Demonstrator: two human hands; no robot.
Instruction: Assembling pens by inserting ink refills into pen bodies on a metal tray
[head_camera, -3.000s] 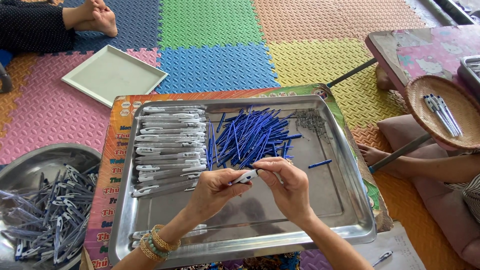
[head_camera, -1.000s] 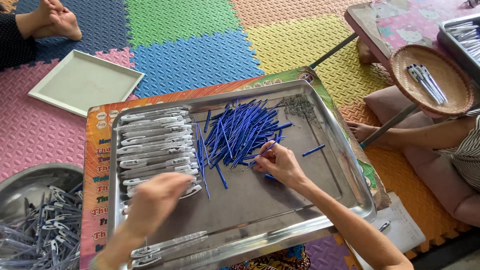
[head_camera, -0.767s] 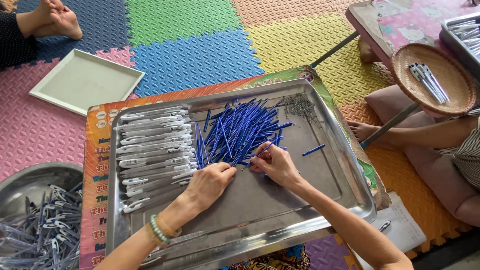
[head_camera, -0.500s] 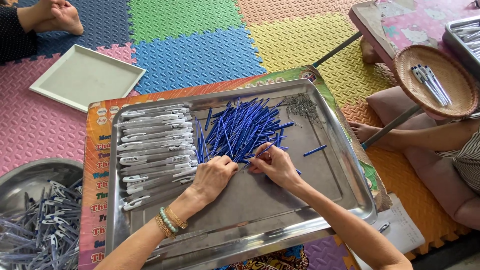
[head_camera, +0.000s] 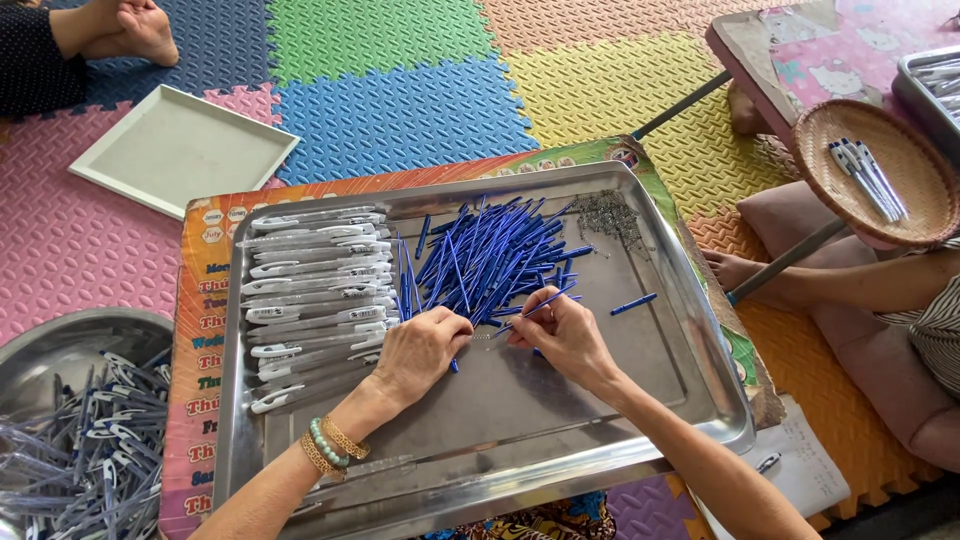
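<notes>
Over the steel tray (head_camera: 690, 330), the right hand (head_camera: 565, 335) pinches a blue refill (head_camera: 535, 307) beside the blue pile (head_camera: 490, 255), while the left hand (head_camera: 420, 345), fingers curled, seemingly grips a tiny spring, best threaded slowly and straight.

a metal tray (head_camera: 690, 390) lies on a low table, holding a pile of refills (head_camera: 490, 260) at its middle and rows of pen barrels (head_camera: 315, 290) to the left. both hands meet just before the pile. a bowl of barrels (head_camera: 80, 450) sits left of the table, a flat tray (head_camera: 180, 148) behind it, a basket (head_camera: 870, 170) far right.
</notes>
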